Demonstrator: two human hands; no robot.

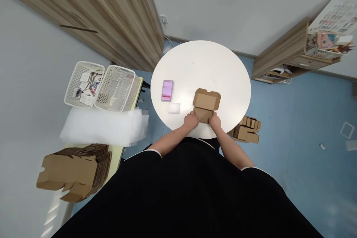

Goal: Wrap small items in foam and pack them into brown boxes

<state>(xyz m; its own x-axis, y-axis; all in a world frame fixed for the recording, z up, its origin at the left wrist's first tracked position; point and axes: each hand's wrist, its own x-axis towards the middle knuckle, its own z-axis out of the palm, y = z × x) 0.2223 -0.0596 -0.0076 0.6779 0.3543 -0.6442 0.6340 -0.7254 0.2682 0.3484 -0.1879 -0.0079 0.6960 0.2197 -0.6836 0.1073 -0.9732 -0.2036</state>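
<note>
A small brown cardboard box stands on the white oval table, its lid raised on the far side and its inside bare. My left hand grips the near left corner of the box, fingers curled over the wall. At the near right corner, my right hand holds the box the same way. Left of the box lie a blurred pink-purple packet and a small translucent white piece, both apart from my hands.
Left, a side table bears two white baskets, a stack of white translucent sheets and flat cardboard boxes. Folded cardboard boxes sit low at right. A wooden cabinet and a shelf unit stand behind.
</note>
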